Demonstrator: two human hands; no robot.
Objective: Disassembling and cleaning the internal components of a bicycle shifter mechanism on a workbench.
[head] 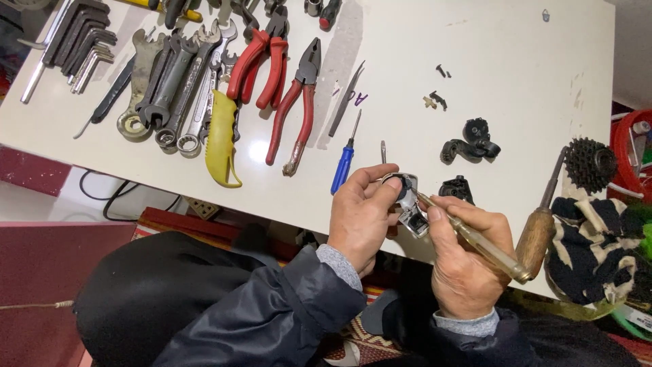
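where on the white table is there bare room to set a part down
Bare: the white table top right, above the small black parts, and the strip between blue screwdriver and those parts. Crowded: the left, with wrenches and red pliers.

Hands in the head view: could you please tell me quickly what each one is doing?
Left hand: closed on a small metal part.
Right hand: closed on a clear-handled screwdriver.

Both hands meet at lower centre of the frame: the left hand [360,214] curls with fingers pinched, the right hand [465,255] fisted beside it, dark sleeves trailing downward.
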